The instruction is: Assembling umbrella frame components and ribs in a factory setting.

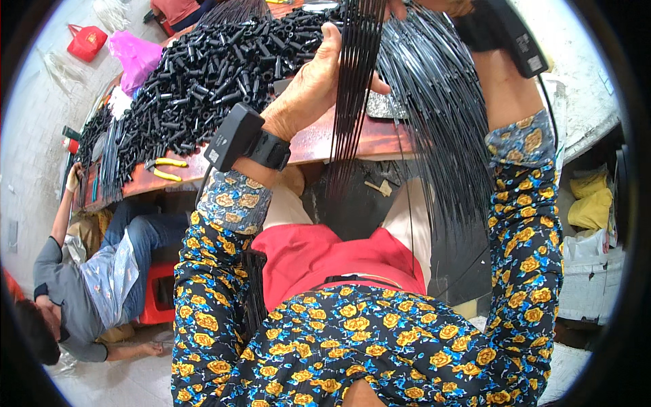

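A bundle of thin black rods hangs upright in front of me, its lower ends over the table's front edge. Against its left side is my left hand, thumb pointing up and fingers curled behind the rods; one fingertip shows past their right side. My right hand is at the upper edge, largely cut off, with fingertips at the upper part of the same bundle. Below it, a large spread of similar black rods lies across the table and droops over its edge.
A heap of short black tubular parts covers much of the wooden table. Yellow-handled pliers lie near its front edge. A tray of small pale pieces sits behind the bundle. At the left, another person sits beside the table.
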Demonstrator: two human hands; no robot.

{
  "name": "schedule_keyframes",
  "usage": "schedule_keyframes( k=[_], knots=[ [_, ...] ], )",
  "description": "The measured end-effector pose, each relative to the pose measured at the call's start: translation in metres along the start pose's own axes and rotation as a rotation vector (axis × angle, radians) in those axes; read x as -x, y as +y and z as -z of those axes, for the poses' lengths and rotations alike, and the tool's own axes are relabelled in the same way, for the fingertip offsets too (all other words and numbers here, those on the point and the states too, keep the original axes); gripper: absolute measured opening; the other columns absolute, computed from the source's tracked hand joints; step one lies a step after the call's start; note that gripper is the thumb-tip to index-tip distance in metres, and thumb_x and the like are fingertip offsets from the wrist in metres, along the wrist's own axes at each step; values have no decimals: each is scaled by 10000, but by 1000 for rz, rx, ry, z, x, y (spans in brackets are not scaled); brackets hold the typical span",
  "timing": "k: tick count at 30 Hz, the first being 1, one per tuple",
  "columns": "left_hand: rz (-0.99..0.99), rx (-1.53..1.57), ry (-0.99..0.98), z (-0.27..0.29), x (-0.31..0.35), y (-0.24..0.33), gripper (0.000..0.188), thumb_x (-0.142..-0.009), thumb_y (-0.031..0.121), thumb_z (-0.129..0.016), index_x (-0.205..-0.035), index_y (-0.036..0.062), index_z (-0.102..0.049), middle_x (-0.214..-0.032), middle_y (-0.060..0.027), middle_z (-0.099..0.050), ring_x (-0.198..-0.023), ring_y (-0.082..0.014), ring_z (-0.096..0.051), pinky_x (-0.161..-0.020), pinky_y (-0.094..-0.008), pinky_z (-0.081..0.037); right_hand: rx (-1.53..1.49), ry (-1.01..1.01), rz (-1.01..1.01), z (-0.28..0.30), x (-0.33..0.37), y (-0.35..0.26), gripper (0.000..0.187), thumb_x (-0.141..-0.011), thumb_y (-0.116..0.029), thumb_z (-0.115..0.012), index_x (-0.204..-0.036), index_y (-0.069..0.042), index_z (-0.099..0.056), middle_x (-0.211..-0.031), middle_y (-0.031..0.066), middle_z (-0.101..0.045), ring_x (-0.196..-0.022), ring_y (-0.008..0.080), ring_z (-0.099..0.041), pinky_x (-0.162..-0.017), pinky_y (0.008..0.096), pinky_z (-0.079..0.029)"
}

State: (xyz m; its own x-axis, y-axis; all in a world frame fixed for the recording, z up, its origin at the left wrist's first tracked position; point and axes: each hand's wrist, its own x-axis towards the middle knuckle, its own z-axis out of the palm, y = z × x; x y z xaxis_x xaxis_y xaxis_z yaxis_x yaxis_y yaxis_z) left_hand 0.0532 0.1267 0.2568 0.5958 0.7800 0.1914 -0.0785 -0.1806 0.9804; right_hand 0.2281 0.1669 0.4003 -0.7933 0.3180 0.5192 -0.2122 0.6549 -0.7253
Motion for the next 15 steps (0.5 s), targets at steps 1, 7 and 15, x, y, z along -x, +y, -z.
schedule_keyframes(
  k=[1,7,15],
  knots=[
    [-29,26,-62,-4,7,-1,930,-886,748,-101,-1055,-7,-618,-1059,-261,-663,-1084,-320,-617,-970,-391,-447,-15,-2,-5,-2,0,-3,324,-888,-172,-688,-1160,-20,-596,-1044,45,-635,-930,91,-601,-748,254,-538],
    [110,354,-42,-31,60,-11,493,-999,391,-462,-1267,-22,-492,-1189,-285,-595,-1158,-357,-580,-990,-448,-466,-48,-30,-600,-12,14,-8,287,-903,-262,-672,-1076,-34,-647,-915,49,-677,-756,106,-645,-598,240,-541],
    [128,388,36,-39,67,-41,242,-973,165,-537,-1146,-4,-543,-1111,-250,-645,-1089,-369,-622,-954,-435,-499,-74,66,-500,-21,32,69,437,-956,-434,-551,-947,-12,-665,-722,82,-687,-488,129,-612,-402,231,-469]
  ],
)
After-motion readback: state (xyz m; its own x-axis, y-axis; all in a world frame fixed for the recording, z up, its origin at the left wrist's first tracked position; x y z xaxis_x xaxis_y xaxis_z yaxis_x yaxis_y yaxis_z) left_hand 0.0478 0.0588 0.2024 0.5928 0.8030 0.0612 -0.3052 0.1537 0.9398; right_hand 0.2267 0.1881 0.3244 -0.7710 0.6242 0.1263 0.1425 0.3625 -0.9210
